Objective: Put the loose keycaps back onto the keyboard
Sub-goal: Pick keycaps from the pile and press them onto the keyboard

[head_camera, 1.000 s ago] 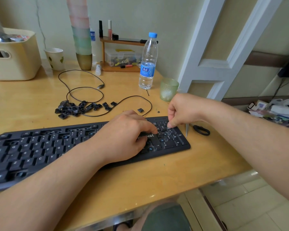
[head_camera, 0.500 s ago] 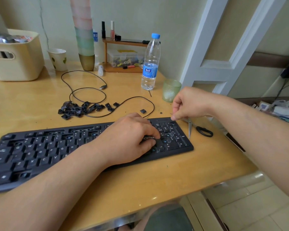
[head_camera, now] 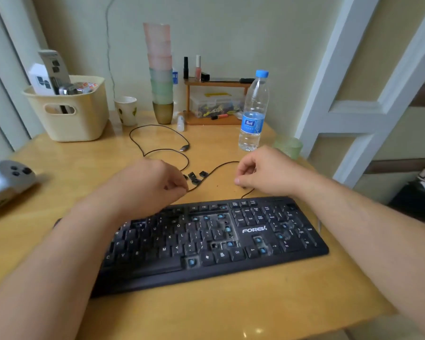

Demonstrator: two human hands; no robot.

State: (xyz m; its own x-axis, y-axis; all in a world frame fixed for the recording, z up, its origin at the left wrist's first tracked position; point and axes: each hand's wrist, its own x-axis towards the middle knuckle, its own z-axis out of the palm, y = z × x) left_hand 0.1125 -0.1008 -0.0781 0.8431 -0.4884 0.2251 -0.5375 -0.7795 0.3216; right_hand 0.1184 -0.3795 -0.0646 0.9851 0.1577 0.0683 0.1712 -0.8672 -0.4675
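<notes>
The black keyboard [head_camera: 231,244] lies across the front of the wooden table [head_camera: 206,315], and several of its key slots show bare blue stems. A few loose black keycaps [head_camera: 195,178] lie behind it beside a thin black cable [head_camera: 162,137]. My left hand [head_camera: 152,185] hovers over the keycap pile with its fingers curled down, hiding most of the caps and whatever it holds. My right hand [head_camera: 263,173] is behind the keyboard's right half. Its thumb and forefinger pinch down on a small dark keycap [head_camera: 243,186] at the table surface.
A white game controller [head_camera: 8,180] lies at the left edge. Along the back stand a cream basket [head_camera: 84,123], a paper cup [head_camera: 127,110], a tall stack of cups [head_camera: 160,77], a small wooden shelf [head_camera: 214,101], a water bottle [head_camera: 253,114] and a green glass [head_camera: 288,146].
Both hands have lifted off the keyboard's right end and moved back to the loose keycaps behind it. The view has swung left, showing the controller.
</notes>
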